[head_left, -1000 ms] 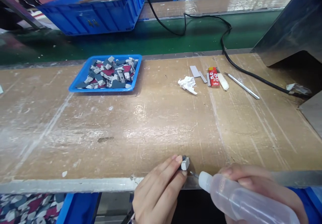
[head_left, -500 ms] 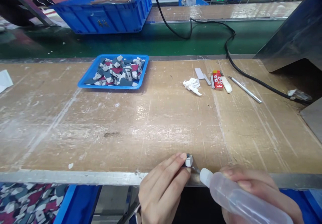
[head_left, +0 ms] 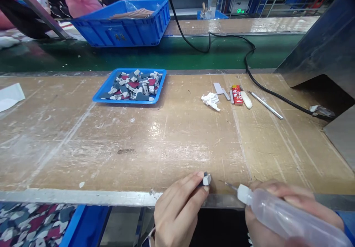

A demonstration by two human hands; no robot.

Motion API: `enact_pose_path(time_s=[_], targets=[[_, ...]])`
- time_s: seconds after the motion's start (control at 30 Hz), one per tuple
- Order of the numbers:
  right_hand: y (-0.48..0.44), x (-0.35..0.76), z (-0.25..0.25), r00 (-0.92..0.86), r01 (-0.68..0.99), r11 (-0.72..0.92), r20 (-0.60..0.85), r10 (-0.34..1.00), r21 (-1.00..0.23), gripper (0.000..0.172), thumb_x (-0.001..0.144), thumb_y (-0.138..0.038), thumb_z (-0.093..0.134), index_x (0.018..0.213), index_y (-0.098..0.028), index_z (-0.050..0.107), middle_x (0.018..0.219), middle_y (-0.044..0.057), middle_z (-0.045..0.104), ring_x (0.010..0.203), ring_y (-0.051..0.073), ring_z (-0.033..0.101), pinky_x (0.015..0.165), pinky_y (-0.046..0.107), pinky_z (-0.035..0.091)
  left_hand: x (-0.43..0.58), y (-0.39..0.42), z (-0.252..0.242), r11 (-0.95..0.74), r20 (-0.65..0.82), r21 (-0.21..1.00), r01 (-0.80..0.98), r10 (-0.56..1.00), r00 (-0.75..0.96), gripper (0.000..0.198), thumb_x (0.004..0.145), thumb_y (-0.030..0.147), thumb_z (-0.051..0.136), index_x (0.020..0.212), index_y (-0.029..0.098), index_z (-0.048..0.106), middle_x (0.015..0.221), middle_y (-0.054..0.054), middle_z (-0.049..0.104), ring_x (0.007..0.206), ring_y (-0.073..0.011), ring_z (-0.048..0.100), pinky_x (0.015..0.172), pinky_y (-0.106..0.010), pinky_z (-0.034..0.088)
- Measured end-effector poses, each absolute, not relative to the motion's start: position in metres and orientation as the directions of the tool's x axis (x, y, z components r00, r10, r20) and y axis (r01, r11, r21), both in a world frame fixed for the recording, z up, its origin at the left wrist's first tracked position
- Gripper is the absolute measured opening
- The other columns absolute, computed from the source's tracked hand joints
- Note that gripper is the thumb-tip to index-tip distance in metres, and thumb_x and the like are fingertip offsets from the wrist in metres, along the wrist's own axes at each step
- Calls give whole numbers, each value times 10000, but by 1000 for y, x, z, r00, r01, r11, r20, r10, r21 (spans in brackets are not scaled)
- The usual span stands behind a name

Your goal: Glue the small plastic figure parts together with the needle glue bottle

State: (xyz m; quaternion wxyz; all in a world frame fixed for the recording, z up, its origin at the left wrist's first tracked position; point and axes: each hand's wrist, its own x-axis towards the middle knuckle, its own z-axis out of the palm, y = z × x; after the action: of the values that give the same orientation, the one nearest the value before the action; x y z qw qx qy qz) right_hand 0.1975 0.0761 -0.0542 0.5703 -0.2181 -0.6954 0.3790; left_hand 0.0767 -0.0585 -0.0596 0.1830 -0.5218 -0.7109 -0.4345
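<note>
Left hand (head_left: 177, 213) closed in a tight pinch on a small white-and-grey block (head_left: 206, 179), right hand (head_left: 257, 228) wrapped around a clear squeeze bottle (head_left: 288, 213), its needle tip (head_left: 230, 185) just beside the block, apparently not touching

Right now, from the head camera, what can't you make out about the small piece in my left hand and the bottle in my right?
Head view only:
Small white-and-grey piece: its far side is hidden by the fingers of the left hand.
Squeeze bottle: its far end is cut off by the frame's edge, and part is hidden by the right hand.
Bottle's contents: unclear through the cloudy plastic.
Metal nozzle tip: too thin to show its opening.
</note>
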Motion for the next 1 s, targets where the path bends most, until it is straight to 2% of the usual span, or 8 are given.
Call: enact_pose_path(time_s=[0.07, 0.13, 0.23, 0.33, 0.53, 0.7, 0.83, 1.0], targets=[[79, 184, -46, -112, -233, 617, 651, 751, -752, 250, 972, -470, 563, 1092, -252, 587, 833, 36, 539, 677, 201, 550, 510, 336, 518, 77, -59, -56, 40, 730, 408, 912, 585, -353, 251, 844, -35, 668, 1013, 140, 731, 1140, -83, 753, 1070, -229, 716, 885, -336, 616], [78, 176, -42, -86, -333, 556, 612, 786, -762, 257, 916, -473, 654, 1001, -234, 609, 828, 25, 564, 690, 187, 552, 528, 322, 493, 77, -59, -49, -6, 727, 401, 916, 611, -314, 202, 842, -44, 670, 946, 121, 722, 1056, -75, 774, 1060, -214, 716, 926, -338, 585], [75, 174, -42, -143, -372, 451, 530, 836, -812, 256, 877, -474, 677, 920, -234, 601, 820, 25, 575, 690, 186, 553, 537, 324, 470, 74, -58, -35, -34, 639, 483, 875, 697, -326, 220, 850, -63, 628, 944, 123, 701, 1001, -58, 772, 1034, -182, 714, 1022, -358, 543], [72, 180, -43, -200, -342, 437, 518, 831, -832, 252, 880, -466, 667, 925, -228, 598, 819, 33, 575, 706, 197, 572, 552, 337, 486, 68, -56, -25, 16, 567, 507, 862, 747, -347, 250, 877, -5, 636, 1085, 119, 698, 1074, -81, 747, 1082, -183, 688, 1003, -328, 563], [70, 178, -35, -177, -303, 484, 548, 818, -821, 213, 887, -386, 668, 955, -197, 598, 795, 24, 587, 725, 187, 589, 593, 339, 479, 56, -51, -18, 39, 583, 361, 932, 771, -257, 152, 936, 137, 676, 1082, 137, 714, 1040, -49, 764, 943, -159, 734, 832, -279, 631], [75, 174, -39, -121, -334, 539, 602, 789, -773, 189, 823, -288, 678, 939, -156, 607, 784, 9, 603, 698, 182, 607, 546, 332, 472, 56, -52, -15, -4, 616, 128, 992, 784, -76, 92, 933, 71, 667, 1010, 83, 717, 1026, -65, 784, 951, -182, 753, 813, -304, 640], [79, 176, -44, -121, -354, 604, 675, 728, -714, 181, 822, -239, 668, 955, -130, 611, 780, 2, 586, 715, 169, 623, 559, 317, 498, 55, -53, -24, -14, 647, 144, 989, 758, -83, 112, 883, 5, 706, 979, 62, 718, 989, -83, 788, 954, -177, 753, 838, -289, 631], [82, 177, -39, -191, -336, 612, 688, 700, -716, 205, 824, -233, 647, 997, -138, 590, 806, -2, 578, 742, 148, 622, 598, 285, 532, 53, -52, -31, -49, 683, 210, 976, 722, -111, 125, 827, -44, 739, 894, 57, 711, 933, -92, 787, 937, -185, 755, 830, -284, 628]])
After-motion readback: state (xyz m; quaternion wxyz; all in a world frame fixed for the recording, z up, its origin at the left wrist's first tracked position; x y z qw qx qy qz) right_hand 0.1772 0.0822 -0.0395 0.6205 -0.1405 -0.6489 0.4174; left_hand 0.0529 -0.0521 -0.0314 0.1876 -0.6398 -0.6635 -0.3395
